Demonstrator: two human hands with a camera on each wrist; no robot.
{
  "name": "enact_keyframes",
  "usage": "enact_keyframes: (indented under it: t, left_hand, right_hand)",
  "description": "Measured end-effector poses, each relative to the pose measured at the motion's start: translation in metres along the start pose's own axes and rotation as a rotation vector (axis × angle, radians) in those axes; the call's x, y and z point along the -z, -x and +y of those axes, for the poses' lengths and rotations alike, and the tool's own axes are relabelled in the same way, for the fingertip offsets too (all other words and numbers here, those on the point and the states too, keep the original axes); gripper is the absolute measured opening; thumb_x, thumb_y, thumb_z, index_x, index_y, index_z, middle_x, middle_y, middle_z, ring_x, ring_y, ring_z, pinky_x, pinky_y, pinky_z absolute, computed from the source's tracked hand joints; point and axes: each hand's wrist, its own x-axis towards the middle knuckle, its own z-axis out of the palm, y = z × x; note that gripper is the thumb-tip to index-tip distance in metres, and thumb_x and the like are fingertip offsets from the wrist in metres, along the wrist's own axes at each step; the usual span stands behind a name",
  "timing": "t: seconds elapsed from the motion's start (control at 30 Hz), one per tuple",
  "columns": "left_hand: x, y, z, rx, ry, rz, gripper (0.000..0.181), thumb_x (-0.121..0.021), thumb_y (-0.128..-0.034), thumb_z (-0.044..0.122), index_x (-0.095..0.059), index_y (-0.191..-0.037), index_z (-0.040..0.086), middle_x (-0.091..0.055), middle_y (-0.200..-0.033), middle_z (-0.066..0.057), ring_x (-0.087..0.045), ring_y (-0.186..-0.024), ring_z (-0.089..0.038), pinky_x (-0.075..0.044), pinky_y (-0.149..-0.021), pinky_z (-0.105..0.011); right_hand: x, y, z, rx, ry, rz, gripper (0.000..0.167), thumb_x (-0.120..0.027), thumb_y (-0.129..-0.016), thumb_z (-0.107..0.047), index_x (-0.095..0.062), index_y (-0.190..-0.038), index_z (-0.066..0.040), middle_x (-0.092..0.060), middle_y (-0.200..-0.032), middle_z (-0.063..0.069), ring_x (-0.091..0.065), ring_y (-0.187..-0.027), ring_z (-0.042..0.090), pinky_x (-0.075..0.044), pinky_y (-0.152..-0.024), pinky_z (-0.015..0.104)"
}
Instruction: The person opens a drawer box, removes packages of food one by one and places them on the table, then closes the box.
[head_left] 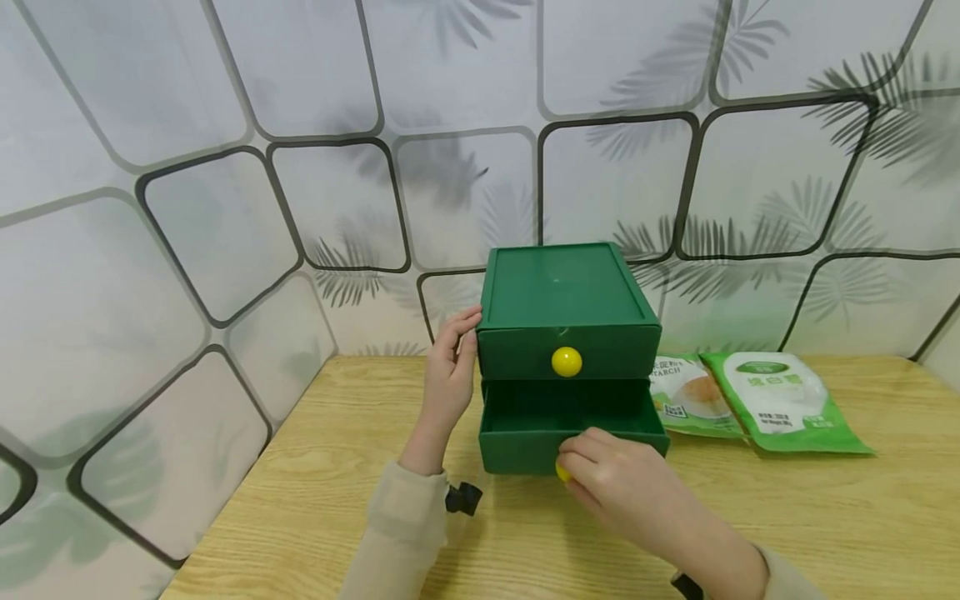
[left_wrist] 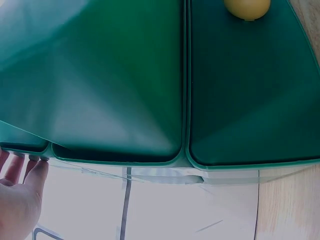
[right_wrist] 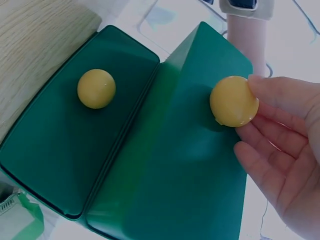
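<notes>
A green two-drawer box (head_left: 567, 287) stands on the table, each drawer front bearing a round yellow knob. The lower drawer (head_left: 517, 452) is pulled partway out, and the visible part of its inside looks bare. My right hand (head_left: 622, 483) pinches the lower drawer's yellow knob (right_wrist: 233, 101) between thumb and fingers. Above it, the upper drawer (head_left: 517, 353) is closed, with its own yellow knob (head_left: 567, 362) untouched. My left hand (head_left: 450, 379) rests against the box's left side, fingers extended along it; the left wrist view shows the fingertips touching the green edge.
Two green-and-white packets lie to the right of the box: a starch bag (head_left: 693, 400) partly behind it and another packet (head_left: 783, 400) beside that. The wooden table (head_left: 300, 500) meets a patterned wall covering (head_left: 465, 192) behind the box.
</notes>
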Motion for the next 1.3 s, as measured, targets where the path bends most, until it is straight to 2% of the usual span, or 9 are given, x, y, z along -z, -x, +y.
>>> enact_keyframes:
  t: [0.47,0.53,0.63,0.7,0.73,1.07,1.2,1.27,1.3]
  left_hand:
    - [-0.001,-0.001,0.001,0.006,0.008,-0.008,0.026,-0.036,-0.0933,-0.005,-0.049,-0.112,-0.016,-0.044,-0.122,-0.025,-0.038,-0.117,-0.032,-0.036,-0.094,-0.040]
    - [-0.001,0.000,0.001,0.007,0.004,-0.009,0.026,-0.036,-0.0934,-0.004,-0.049,-0.112,-0.016,-0.044,-0.122,-0.025,-0.038,-0.117,-0.032,-0.035,-0.094,-0.040]
    - [-0.001,0.000,0.001,0.008,0.003,-0.010,0.026,-0.036,-0.0935,-0.004,-0.049,-0.112,-0.016,-0.044,-0.122,-0.026,-0.038,-0.117,-0.032,-0.034,-0.095,-0.040]
    - [0.000,0.000,0.001,0.008,0.003,-0.010,0.026,-0.036,-0.0935,-0.004,-0.049,-0.112,-0.016,-0.044,-0.122,-0.026,-0.038,-0.117,-0.032,-0.034,-0.095,-0.041]
    - [0.000,0.000,0.001,0.008,0.005,-0.009,0.026,-0.036,-0.0935,-0.004,-0.049,-0.112,-0.016,-0.044,-0.122,-0.026,-0.038,-0.117,-0.032,-0.034,-0.095,-0.041]
    - [0.000,0.000,0.002,0.011,0.012,-0.002,0.025,-0.036,-0.0933,-0.005,-0.049,-0.112,-0.016,-0.043,-0.122,-0.027,-0.038,-0.117,-0.032,-0.035,-0.095,-0.040]
    - [0.000,0.000,-0.006,0.008,0.012,-0.002,0.025,-0.036,-0.0930,-0.006,-0.049,-0.112,-0.016,-0.043,-0.123,-0.027,-0.038,-0.117,-0.032,-0.034,-0.095,-0.040]
    - [0.000,0.000,-0.015,0.000,0.014,-0.001,0.025,-0.036,-0.0930,-0.006,-0.050,-0.112,-0.015,-0.044,-0.123,-0.025,-0.038,-0.117,-0.031,-0.034,-0.095,-0.040]
    - [0.000,-0.001,-0.019,-0.005,0.016,-0.001,0.025,-0.036,-0.0931,-0.005,-0.050,-0.113,-0.014,-0.044,-0.124,-0.024,-0.038,-0.118,-0.031,-0.034,-0.095,-0.041]
  right_hand:
    - [-0.011,0.000,0.010,0.105,0.059,0.178,0.018,-0.077,-0.061,-0.001,-0.065,-0.073,-0.008,-0.061,-0.078,-0.001,-0.053,-0.071,0.012,-0.049,-0.059,0.021]
    - [-0.012,0.000,0.011,0.116,0.066,0.197,0.007,-0.066,-0.078,-0.005,-0.065,-0.072,-0.008,-0.060,-0.078,0.000,-0.052,-0.070,0.012,-0.049,-0.058,0.020]
    - [-0.013,0.000,0.012,0.130,0.083,0.219,0.040,-0.035,-0.097,-0.014,-0.063,-0.070,-0.007,-0.059,-0.077,0.000,-0.051,-0.069,0.013,-0.048,-0.056,0.019]
    - [-0.014,-0.001,0.012,0.133,0.096,0.231,0.059,-0.014,-0.099,-0.022,-0.062,-0.069,-0.007,-0.058,-0.076,0.000,-0.050,-0.069,0.013,-0.047,-0.055,0.018]
    - [-0.015,-0.001,0.013,0.134,0.100,0.237,0.061,-0.012,-0.099,-0.022,-0.062,-0.069,-0.007,-0.058,-0.076,0.000,-0.050,-0.068,0.013,-0.047,-0.055,0.019]
    - [-0.021,-0.002,0.020,0.127,0.105,0.278,0.051,-0.021,-0.098,-0.023,-0.060,-0.068,-0.007,-0.057,-0.072,0.001,-0.051,-0.066,0.013,-0.049,-0.056,0.020]
    - [-0.022,-0.002,0.022,0.143,0.090,0.304,0.031,-0.046,-0.093,-0.019,-0.061,-0.069,-0.008,-0.057,-0.073,0.001,-0.052,-0.066,0.014,-0.049,-0.056,0.021]
    - [-0.023,-0.002,0.023,0.143,0.088,0.304,0.013,-0.066,-0.081,-0.011,-0.061,-0.069,-0.008,-0.058,-0.073,0.001,-0.052,-0.066,0.014,-0.049,-0.056,0.021]
    - [-0.023,-0.003,0.023,0.145,0.088,0.310,0.012,-0.073,-0.072,-0.007,-0.061,-0.069,-0.008,-0.058,-0.073,0.001,-0.052,-0.065,0.014,-0.049,-0.055,0.021]
